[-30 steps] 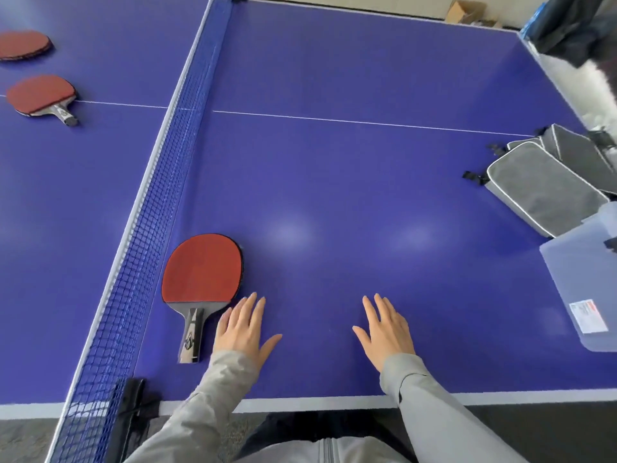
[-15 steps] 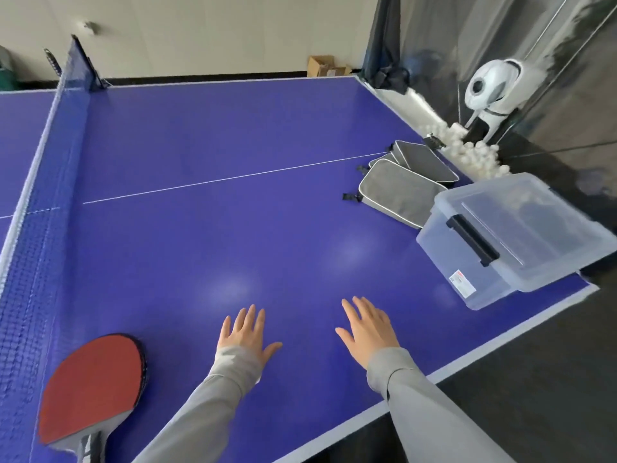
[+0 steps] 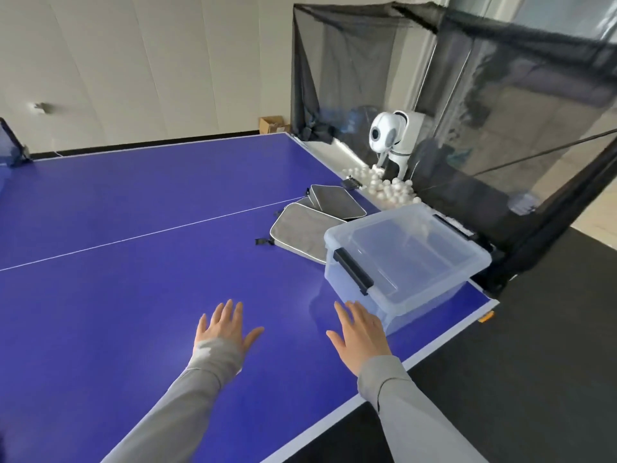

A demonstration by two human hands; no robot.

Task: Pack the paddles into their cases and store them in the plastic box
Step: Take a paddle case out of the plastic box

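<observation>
Both hands lie palm down on the blue table [image 3: 133, 295] near its near edge, holding nothing. The left hand [image 3: 224, 329] has its fingers straight and slightly spread, thumb out to the right. The right hand [image 3: 359, 332] is flat as well, fingers straight and pointing toward the far side, just beside the near corner of the plastic box [image 3: 405, 262]. Whether the fingertips touch the box cannot be told.

The plastic box sits on the right end of the table, clear and lidded, with a black latch [image 3: 353, 271] on its near-left side. Just beyond it, on the far left side of the box, lie two grey cases: the nearer case [image 3: 298, 232] is partly hidden behind the box, and the farther case [image 3: 335, 202] overlaps it. No paddle shows in this view.

Past the right end of the table stands a white ball machine [image 3: 389, 135] inside a black catch net [image 3: 484, 128], with a heap of white balls [image 3: 387, 188] at its foot. A cardboard carton [image 3: 272, 124] rests on the floor by the far wall.
</observation>
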